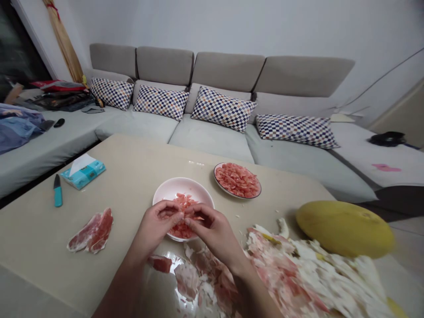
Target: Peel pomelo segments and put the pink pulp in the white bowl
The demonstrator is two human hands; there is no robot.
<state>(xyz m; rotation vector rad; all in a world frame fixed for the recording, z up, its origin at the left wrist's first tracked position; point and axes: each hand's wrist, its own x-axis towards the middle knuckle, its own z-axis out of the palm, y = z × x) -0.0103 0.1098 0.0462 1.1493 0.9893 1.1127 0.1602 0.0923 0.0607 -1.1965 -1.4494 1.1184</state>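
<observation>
Above the white bowl [164, 189], my left hand [157, 223] and my right hand [212, 227] meet with fingertips pinched together. What lies between the fingers is too small and covered to make out. Loose pink pomelo pulp [183, 230] fills the bottom of the bowl, partly hidden by my hands. Behind it to the right, a dark-rimmed plate [222, 189] carries a heap of pomelo pulp [238, 179]. A red pomelo piece [161, 263] rests on the table below my left wrist. Farther left lie pomelo segments [94, 232] with whitish skin on them.
Peeled membranes and white pith [291, 269] spread over the right front of the table [132, 176], beside a large yellow-green pomelo [344, 227]. A teal-handled knife [58, 194] and a tissue pack [86, 173] lie at left. A grey sofa [212, 137] stands behind.
</observation>
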